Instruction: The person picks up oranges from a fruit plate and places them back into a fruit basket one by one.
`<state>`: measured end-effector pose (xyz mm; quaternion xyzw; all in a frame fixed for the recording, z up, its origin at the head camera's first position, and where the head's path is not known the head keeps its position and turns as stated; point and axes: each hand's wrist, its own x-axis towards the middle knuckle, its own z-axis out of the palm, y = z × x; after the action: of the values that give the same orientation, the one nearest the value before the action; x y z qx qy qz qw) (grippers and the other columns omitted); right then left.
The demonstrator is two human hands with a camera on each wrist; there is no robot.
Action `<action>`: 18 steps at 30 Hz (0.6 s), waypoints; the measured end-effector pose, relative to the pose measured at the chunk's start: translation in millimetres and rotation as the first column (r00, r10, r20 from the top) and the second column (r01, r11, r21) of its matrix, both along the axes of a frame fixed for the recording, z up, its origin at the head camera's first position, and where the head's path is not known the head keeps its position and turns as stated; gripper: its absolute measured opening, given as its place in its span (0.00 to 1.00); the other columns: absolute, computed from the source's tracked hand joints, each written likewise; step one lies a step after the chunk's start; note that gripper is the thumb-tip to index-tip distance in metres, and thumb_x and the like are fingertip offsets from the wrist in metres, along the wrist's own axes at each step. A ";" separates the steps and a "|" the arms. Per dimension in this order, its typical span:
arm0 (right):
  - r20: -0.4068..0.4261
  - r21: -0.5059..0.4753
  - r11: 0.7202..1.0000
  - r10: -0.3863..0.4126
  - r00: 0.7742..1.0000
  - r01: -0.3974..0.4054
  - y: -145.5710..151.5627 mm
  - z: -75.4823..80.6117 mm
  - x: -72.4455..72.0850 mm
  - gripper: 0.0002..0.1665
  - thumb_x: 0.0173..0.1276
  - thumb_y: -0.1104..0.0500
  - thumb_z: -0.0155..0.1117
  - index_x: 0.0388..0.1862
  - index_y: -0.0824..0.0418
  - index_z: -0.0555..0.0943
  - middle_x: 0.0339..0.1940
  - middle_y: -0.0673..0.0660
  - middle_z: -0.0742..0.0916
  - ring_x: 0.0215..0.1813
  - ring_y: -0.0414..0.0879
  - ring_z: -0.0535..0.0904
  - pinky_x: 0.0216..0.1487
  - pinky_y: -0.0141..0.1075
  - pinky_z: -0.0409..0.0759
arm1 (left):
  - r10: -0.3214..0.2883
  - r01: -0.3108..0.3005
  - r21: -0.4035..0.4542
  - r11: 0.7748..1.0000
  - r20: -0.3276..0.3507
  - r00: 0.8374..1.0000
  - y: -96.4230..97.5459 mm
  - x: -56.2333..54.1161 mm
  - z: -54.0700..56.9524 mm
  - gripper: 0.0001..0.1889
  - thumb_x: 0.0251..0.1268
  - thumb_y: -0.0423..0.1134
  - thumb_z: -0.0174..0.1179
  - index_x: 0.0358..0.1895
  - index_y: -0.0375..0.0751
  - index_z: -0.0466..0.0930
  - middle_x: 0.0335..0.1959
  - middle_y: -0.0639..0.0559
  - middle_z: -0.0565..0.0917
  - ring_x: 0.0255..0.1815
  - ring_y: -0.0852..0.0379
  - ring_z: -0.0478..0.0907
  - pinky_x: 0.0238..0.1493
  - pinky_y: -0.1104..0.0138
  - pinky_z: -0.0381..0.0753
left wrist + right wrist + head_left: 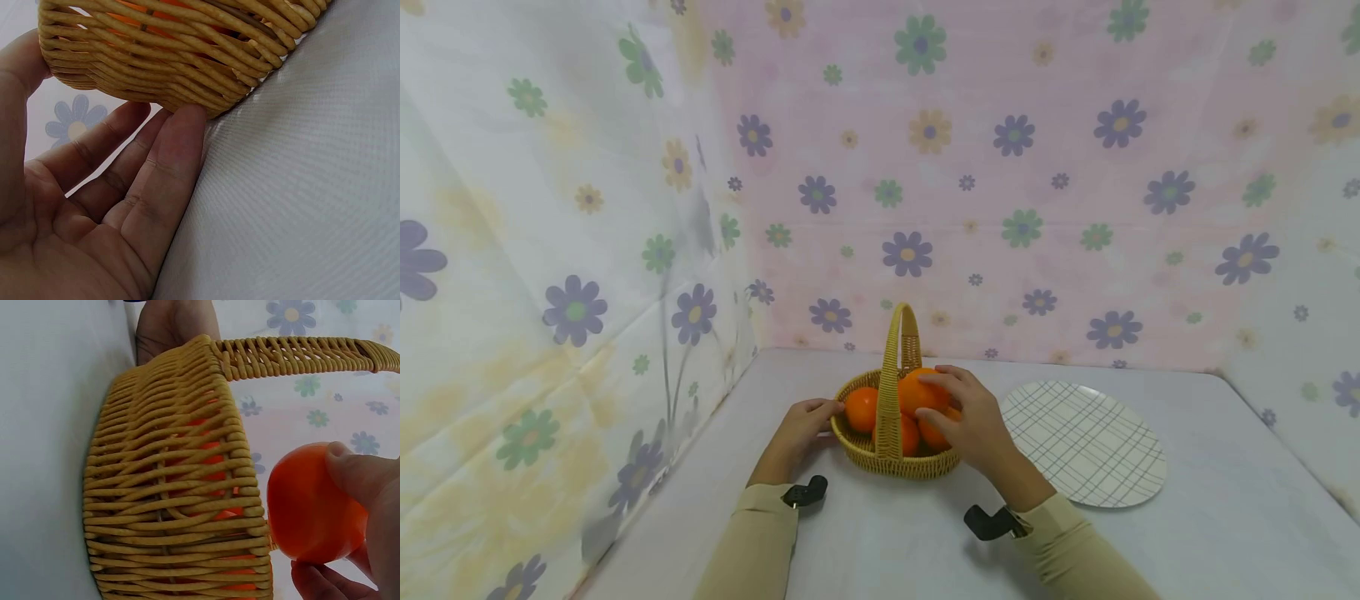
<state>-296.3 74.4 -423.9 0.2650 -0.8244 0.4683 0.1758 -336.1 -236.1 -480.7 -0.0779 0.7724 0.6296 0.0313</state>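
A yellow-brown wicker basket with a tall arched handle stands on the table, holding several round, smooth orange fruits. My left hand holds the basket's left side. In the left wrist view, its thumb lies against the wicker wall and its fingertips touch lower down. Over the basket's right part, my right hand grips one orange fruit. The right wrist view shows this fruit between thumb and fingers, just above the rim. The basket wall partly hides the other fruits there.
An oval white plate with a dark grid pattern lies right of the basket, close to my right forearm. A white cloth covers the table. Flowered curtains stand behind and at both sides.
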 end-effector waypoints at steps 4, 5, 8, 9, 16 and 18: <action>0.056 -0.024 1.000 0.004 0.998 -0.002 -2.2 -4.5 -0.3 0.42 0.63 0.51 0.78 0.75 0.46 0.73 0.69 0.51 0.79 0.68 0.50 0.80 0.62 0.41 0.84 | 0.000 0.000 -0.004 1.000 0.002 1.000 -0.5 -0.3 -4.6 0.28 0.64 0.56 0.67 0.56 0.37 0.84 0.55 0.43 0.86 0.48 0.53 0.86 0.52 0.58 0.89; 0.080 -0.031 1.000 0.003 0.997 -0.001 -2.8 -6.0 -0.1 0.45 0.62 0.52 0.79 0.77 0.46 0.70 0.69 0.50 0.80 0.68 0.50 0.81 0.61 0.41 0.84 | -0.001 0.001 -0.014 1.000 0.003 1.000 -0.6 -0.1 -5.8 0.28 0.64 0.57 0.67 0.56 0.38 0.85 0.55 0.43 0.86 0.48 0.53 0.86 0.52 0.58 0.89; 0.139 -0.027 0.999 -0.025 0.990 0.029 -5.1 -9.6 0.8 0.51 0.60 0.49 0.80 0.80 0.48 0.65 0.70 0.50 0.80 0.67 0.50 0.82 0.62 0.43 0.84 | -0.006 0.006 -0.027 1.000 0.006 1.000 -0.1 1.6 -7.2 0.27 0.64 0.58 0.67 0.55 0.39 0.85 0.55 0.44 0.86 0.49 0.53 0.86 0.53 0.58 0.89; 0.143 -0.021 0.999 -0.036 0.989 0.040 -6.1 -10.7 0.7 0.51 0.60 0.49 0.80 0.79 0.50 0.65 0.70 0.50 0.80 0.68 0.50 0.81 0.63 0.44 0.84 | -0.008 0.008 -0.030 1.000 0.004 1.000 0.2 2.2 -6.7 0.27 0.64 0.58 0.66 0.55 0.39 0.86 0.55 0.45 0.86 0.49 0.53 0.86 0.53 0.58 0.89; 0.157 0.025 0.996 -0.086 0.984 0.083 -10.4 -12.1 -0.7 0.44 0.61 0.43 0.78 0.73 0.52 0.72 0.68 0.50 0.79 0.69 0.49 0.78 0.68 0.48 0.81 | -0.012 0.012 0.007 1.000 -0.016 1.000 -1.4 -0.7 -3.5 0.25 0.65 0.55 0.67 0.54 0.38 0.85 0.55 0.43 0.86 0.48 0.52 0.86 0.50 0.59 0.90; 0.163 0.020 0.996 -0.085 0.983 0.083 -10.9 -11.5 -2.6 0.44 0.62 0.42 0.77 0.74 0.51 0.72 0.68 0.49 0.79 0.69 0.48 0.78 0.68 0.47 0.81 | -0.017 0.018 0.009 1.000 -0.015 1.000 -1.4 -2.0 -0.8 0.25 0.65 0.55 0.67 0.54 0.37 0.85 0.55 0.43 0.86 0.49 0.52 0.86 0.50 0.59 0.90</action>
<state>-298.9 63.5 -435.4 0.1918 -0.8494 0.4753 0.1255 -338.1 -237.5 -481.4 -0.0661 0.7705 0.6332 0.0312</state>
